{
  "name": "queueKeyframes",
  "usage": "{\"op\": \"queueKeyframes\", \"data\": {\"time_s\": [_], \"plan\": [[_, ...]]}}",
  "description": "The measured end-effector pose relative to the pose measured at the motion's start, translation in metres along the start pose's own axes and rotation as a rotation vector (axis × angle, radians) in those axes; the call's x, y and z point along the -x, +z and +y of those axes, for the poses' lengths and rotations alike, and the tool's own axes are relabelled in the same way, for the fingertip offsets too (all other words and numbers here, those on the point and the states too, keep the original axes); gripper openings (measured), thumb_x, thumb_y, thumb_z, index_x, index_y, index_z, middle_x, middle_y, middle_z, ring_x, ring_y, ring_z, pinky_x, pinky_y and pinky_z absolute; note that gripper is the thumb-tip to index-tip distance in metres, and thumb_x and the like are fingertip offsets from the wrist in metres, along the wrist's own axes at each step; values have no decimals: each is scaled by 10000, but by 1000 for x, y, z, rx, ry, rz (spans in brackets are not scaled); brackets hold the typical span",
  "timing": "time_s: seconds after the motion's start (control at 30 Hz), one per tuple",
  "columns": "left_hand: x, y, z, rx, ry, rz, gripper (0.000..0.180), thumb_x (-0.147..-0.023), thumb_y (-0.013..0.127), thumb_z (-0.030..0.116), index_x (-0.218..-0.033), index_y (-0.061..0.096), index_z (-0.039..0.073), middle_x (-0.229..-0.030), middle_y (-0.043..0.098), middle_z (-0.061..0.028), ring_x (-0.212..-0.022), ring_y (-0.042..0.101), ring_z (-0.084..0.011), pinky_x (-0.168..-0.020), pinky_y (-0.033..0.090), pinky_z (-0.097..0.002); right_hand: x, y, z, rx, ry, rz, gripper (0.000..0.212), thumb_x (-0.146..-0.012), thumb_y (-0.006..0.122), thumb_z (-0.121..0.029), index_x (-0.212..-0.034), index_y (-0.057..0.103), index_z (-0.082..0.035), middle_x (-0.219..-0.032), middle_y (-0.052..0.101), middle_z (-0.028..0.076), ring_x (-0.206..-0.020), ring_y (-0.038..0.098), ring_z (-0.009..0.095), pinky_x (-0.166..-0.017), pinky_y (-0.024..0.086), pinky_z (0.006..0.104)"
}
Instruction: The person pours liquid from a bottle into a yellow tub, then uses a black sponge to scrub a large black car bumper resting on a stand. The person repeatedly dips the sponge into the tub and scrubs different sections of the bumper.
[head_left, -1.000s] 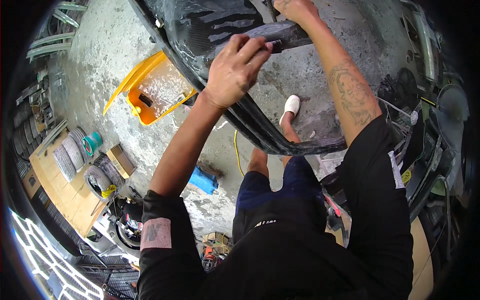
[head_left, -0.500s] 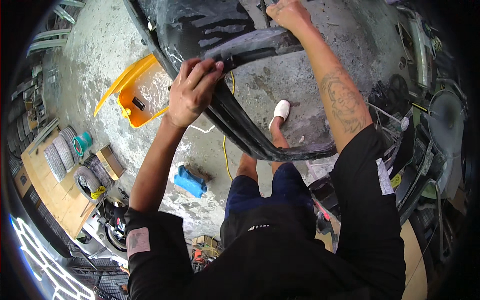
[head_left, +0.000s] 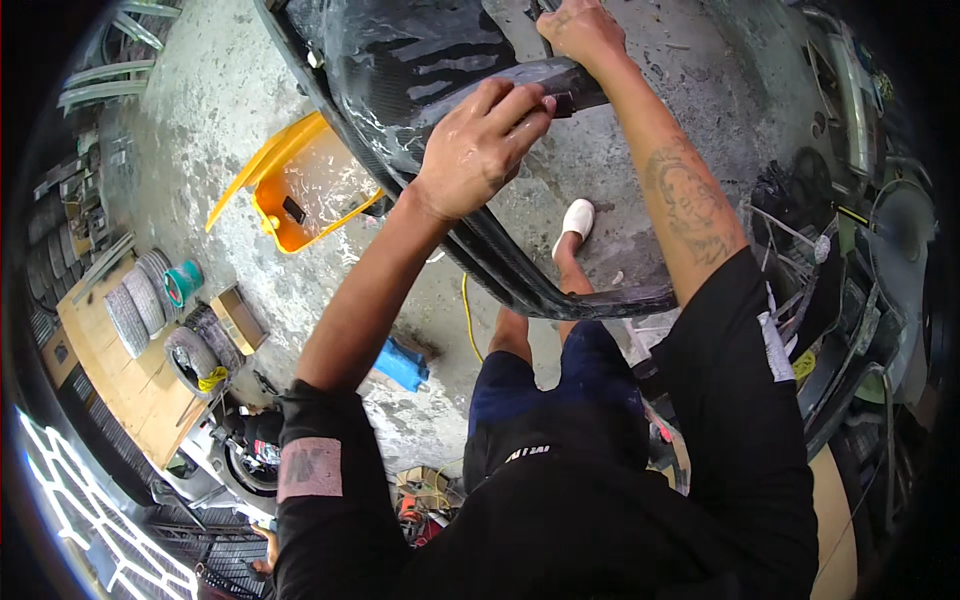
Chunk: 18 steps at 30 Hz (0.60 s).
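Left hand (head_left: 482, 148) gripped dark block (head_left: 566, 103), right hand (head_left: 578, 32) closed round thin bar (head_left: 547, 46); wet black panel (head_left: 395, 60) seemed stiff, slippery, best held by rim (head_left: 530, 295)

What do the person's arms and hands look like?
The left hand and right hand are gloveless. The left sleeve, short and black, bears a pinkish patch; the right sleeve, also black, a whitish patch. A tattoo marks the right forearm.

A black short-sleeved shirt (head_left: 590, 530) carries a dusty-pink rectangular patch (head_left: 310, 467) on the left sleeve (head_left: 318, 412) and a whitish patch (head_left: 773, 347) on the right; below are navy shorts (head_left: 602, 365) and one white closed shoe (head_left: 577, 216). A dark-line tattoo (head_left: 688, 200) marks the right forearm (head_left: 645, 130).
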<state>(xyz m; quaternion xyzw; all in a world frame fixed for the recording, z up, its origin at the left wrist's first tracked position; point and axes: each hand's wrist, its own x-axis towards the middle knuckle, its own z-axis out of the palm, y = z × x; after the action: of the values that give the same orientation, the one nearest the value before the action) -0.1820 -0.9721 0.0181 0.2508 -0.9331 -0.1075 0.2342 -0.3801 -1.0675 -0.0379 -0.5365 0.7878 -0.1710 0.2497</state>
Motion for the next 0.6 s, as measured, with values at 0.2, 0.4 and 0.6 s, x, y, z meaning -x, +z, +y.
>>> {"op": "queueKeyframes", "data": {"time_s": [0.2,0.4,0.6], "plan": [[54,-27,5,49,-391,238,430,-780,821,22,-1188,694,71,-1084,622,-127,-998,632,-288,-820,556,-378,13,-17,17,-63,-17,50,1035,-754,764,-576,-1511,372,12,-1535,380,308,-1347,476,475,-1114,414,493],[-2,5,11,-109,-104,39,382,-797,767,53,-1172,705,83,-1121,646,-70,-988,624,-276,-813,562,-362,17,-16,20,-354,128,-56,1174,-669,802,-712,-1439,441,96,-1319,616,315,-1264,596,404,-1060,473,429],[23,-4,4,-158,-105,70,416,-738,797,8,-1140,735,97,-1103,663,-57,-961,623,-280,-833,558,-358,16,-14,31,-320,49,6,1086,-717,753,-721,-1429,489,55,-1346,601,310,-1273,587,408,-1040,484,438]]}}
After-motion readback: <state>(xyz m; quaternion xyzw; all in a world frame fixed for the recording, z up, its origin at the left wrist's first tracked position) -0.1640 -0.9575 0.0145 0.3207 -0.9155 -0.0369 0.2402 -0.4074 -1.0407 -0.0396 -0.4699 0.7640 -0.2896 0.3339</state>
